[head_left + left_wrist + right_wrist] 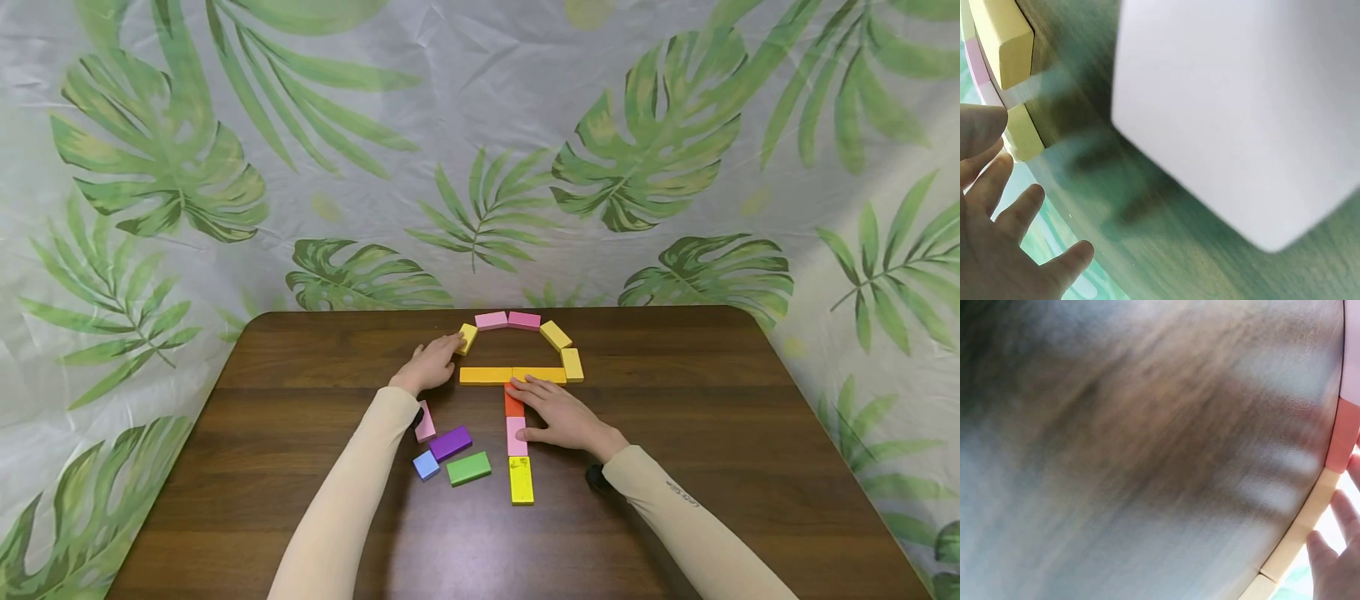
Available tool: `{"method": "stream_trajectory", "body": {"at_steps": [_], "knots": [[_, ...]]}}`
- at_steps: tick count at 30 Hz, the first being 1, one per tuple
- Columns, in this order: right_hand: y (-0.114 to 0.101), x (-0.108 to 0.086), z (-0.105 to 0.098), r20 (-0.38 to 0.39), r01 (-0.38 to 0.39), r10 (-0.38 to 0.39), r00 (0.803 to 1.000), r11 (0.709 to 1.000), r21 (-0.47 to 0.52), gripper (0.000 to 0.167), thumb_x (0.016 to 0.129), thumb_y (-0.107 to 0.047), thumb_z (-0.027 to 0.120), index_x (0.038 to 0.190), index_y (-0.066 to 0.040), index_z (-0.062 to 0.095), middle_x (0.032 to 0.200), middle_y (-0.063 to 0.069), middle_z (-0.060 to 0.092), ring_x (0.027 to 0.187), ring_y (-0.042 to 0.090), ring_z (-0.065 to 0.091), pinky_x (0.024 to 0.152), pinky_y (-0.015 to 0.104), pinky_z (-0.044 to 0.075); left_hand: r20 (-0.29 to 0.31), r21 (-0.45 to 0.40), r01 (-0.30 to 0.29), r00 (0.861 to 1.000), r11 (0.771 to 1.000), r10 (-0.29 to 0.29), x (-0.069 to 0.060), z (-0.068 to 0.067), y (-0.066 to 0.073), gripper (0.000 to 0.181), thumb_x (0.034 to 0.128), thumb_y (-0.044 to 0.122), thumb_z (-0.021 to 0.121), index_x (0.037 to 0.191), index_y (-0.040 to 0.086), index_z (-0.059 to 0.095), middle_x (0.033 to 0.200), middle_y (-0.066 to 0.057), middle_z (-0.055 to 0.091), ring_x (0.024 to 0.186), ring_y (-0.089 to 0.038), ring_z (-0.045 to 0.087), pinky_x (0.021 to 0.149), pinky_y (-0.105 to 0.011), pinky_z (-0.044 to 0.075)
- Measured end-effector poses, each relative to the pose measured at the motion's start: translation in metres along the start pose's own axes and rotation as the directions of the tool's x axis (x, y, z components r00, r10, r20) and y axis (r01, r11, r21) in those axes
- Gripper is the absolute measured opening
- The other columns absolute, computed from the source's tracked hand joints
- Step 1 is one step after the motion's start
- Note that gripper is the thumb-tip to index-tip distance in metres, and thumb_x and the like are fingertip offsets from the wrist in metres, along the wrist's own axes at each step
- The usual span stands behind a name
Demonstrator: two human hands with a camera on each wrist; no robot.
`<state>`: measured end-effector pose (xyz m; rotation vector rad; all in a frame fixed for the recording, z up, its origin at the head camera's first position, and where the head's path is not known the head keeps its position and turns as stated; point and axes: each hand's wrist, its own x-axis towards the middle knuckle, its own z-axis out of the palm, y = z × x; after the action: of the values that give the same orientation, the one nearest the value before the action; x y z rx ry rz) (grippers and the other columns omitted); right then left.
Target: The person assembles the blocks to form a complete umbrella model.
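Left hand: the left hand (pixel 426 367) is unclenched, its fingers extended, their tips at the arch's left yellow block (pixel 469 335); nothing looks enclosed in the palm.
Right hand: the right hand (pixel 564 414) is relaxed and spread, grasping nothing, fingertips at the right orange block (pixel 542 372) and the red block (pixel 513 407), thumb by the pink stem block (pixel 515 447).
Yellow block's place: flat on the counter (pixel 712 400), at the left of the arch, beside the pale pink block (pixel 491 320).
Yellow block's long axis: slanted, far end leaning right toward the pale pink block, near end pointing back toward the left orange block (pixel 486 377), with a gap between.
Orange pair's long axis: left to right, end to end.
Red and pink axis: near to far, in line, running up to the orange pair.
Block handling: probably light and stiff, unlikely to break; the smooth faces may slide easily, so a nudge could upset neighbours.
Where to hold: likely best pinched across the long narrow sides, near the middle, leaving the ends free to meet other blocks.
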<state>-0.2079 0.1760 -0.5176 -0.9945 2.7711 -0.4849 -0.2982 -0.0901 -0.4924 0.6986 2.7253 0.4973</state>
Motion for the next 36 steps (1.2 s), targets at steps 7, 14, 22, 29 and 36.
{"method": "stream_trajectory", "body": {"at_steps": [7,14,22,29,36], "knots": [[0.001,-0.001,0.000,-0.002,0.001,-0.001,1.000,1.000,-0.010,0.079,0.088,-0.054,0.060,0.151,-0.013,0.032,0.154,0.008,0.029,0.142,0.030,0.021,0.113,0.045,0.018,-0.015,0.002,-0.017,1.000,1.000,0.017,-0.002,0.001,-0.003,0.050,0.0970,0.004,0.045,0.146,0.007,0.038,0.156,-0.008,0.023,0.141,-0.033,0.021,0.106,-0.065,0.015],[0.001,-0.001,0.000,-0.001,0.002,-0.002,1.000,1.000,-0.004,0.079,0.088,-0.054,0.059,0.150,-0.013,0.032,0.154,0.007,0.028,0.142,0.030,0.021,0.113,0.046,0.018,-0.013,-0.058,-0.025,1.000,0.998,0.024,0.002,0.001,-0.005,0.051,0.0982,0.008,0.044,0.149,0.010,0.035,0.157,-0.004,0.021,0.143,-0.031,0.017,0.107,-0.065,0.010],[0.000,0.000,0.000,-0.004,0.006,-0.006,1.000,1.000,-0.003,0.079,0.089,-0.053,0.060,0.150,-0.012,0.032,0.154,0.008,0.028,0.142,0.030,0.021,0.113,0.046,0.018,0.026,0.015,0.011,1.000,1.000,-0.012,0.016,-0.005,0.008,0.052,0.1026,0.015,0.037,0.153,0.013,0.025,0.158,-0.004,0.019,0.144,-0.028,0.012,0.109,-0.062,0.008],[-0.001,0.000,-0.001,-0.005,0.011,-0.011,1.000,1.000,-0.003,0.079,0.089,-0.052,0.060,0.150,-0.012,0.033,0.154,0.009,0.029,0.141,0.030,0.022,0.112,0.046,0.019,0.051,-0.003,0.041,0.998,0.999,-0.041,0.044,0.006,-0.003,0.053,0.1014,0.021,0.037,0.153,0.021,0.024,0.158,0.005,0.016,0.145,-0.023,0.008,0.108,-0.064,0.002],[-0.001,-0.001,-0.001,-0.007,0.010,-0.010,1.000,1.000,-0.004,0.079,0.089,-0.053,0.059,0.150,-0.012,0.033,0.154,0.008,0.029,0.142,0.030,0.022,0.113,0.045,0.018,0.072,0.047,0.084,0.994,0.995,-0.087,0.046,0.002,0.006,0.054,0.1012,0.019,0.039,0.153,0.019,0.026,0.158,0.003,0.017,0.145,-0.025,0.009,0.109,-0.062,0.003]]}}
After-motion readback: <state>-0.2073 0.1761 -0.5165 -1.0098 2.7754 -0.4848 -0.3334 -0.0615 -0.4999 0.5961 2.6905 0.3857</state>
